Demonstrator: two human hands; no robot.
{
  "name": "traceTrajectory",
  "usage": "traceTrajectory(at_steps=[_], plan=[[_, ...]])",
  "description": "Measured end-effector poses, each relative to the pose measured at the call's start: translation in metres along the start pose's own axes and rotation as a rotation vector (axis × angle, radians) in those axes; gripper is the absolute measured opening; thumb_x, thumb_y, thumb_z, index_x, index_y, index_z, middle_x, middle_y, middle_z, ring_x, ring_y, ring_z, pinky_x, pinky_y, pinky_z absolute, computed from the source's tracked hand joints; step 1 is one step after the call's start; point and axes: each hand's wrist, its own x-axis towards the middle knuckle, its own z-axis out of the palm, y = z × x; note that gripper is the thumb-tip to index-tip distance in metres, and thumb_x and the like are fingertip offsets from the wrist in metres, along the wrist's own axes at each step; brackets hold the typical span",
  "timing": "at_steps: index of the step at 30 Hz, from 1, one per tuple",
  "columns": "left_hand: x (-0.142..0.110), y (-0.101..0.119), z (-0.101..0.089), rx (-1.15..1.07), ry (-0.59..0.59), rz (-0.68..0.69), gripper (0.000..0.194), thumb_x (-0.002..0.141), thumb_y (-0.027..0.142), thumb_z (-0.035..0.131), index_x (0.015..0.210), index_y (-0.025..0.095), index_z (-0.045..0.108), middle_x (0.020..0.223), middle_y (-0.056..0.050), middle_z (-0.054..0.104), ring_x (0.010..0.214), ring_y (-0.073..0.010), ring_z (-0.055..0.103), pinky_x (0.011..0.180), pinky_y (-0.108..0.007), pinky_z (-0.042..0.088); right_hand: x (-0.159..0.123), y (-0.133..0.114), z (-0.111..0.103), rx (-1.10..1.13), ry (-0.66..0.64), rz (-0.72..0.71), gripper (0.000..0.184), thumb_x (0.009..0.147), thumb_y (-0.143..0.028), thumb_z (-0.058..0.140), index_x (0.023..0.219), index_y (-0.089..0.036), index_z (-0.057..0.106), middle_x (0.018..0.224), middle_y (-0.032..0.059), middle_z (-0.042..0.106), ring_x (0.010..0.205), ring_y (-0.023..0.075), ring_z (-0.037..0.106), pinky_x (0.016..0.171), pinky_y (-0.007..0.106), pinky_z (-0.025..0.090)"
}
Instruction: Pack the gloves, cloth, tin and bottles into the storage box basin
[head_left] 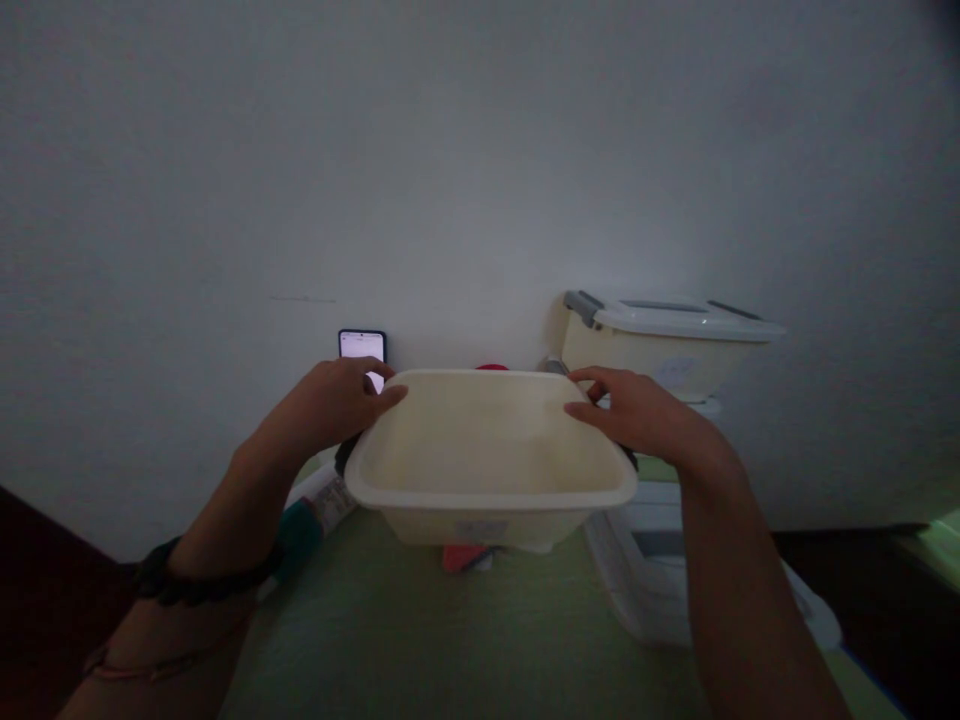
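Observation:
A cream plastic bin [487, 470] with no lid is held up above the green table [420, 640], its open top towards me. My left hand [330, 400] grips the bin's left rim, fingers curled over the edge by a dark handle. On the bin's right rim my right hand [637, 410] is closed the same way. The inside of the bin looks empty.
A second cream bin with a white lid [667, 345] stands at the back right against the white wall. A phone [363, 347] leans on the wall behind my left hand. A loose clear lid [645, 570] lies at the right. A red thing [461, 556] shows under the bin.

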Motion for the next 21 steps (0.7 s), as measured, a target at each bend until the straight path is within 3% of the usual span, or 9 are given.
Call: traceTrajectory(at_steps=[13,21], plan=[[0.0032,-0.0033,0.0046,0.007,-0.024,-0.015,0.051,0.074,0.048,0.04,0.104,0.015,0.064,0.084,-0.008,0.071,0.069,-0.0205,0.065,0.067,-0.029,0.045,-0.002,-0.0032,-0.0014,-0.019,-0.032,0.009,0.037,0.079,-0.031,0.05,0.111,-0.014,0.058,0.093,0.0096,0.068,0.078,0.0203,0.062,0.069,0.028,0.044],[0.0037,0.0006,0.0034,0.033,-0.062,0.042,0.042,0.073,0.039,0.041,0.094,0.013,0.067,0.081,-0.009,0.071,0.071,-0.022,0.064,0.068,-0.031,0.046,-0.0027,0.0006,-0.002,-0.007,-0.074,-0.008,0.036,0.08,-0.033,0.048,0.109,-0.014,0.059,0.092,0.0101,0.068,0.079,0.0205,0.063,0.069,0.029,0.044]])
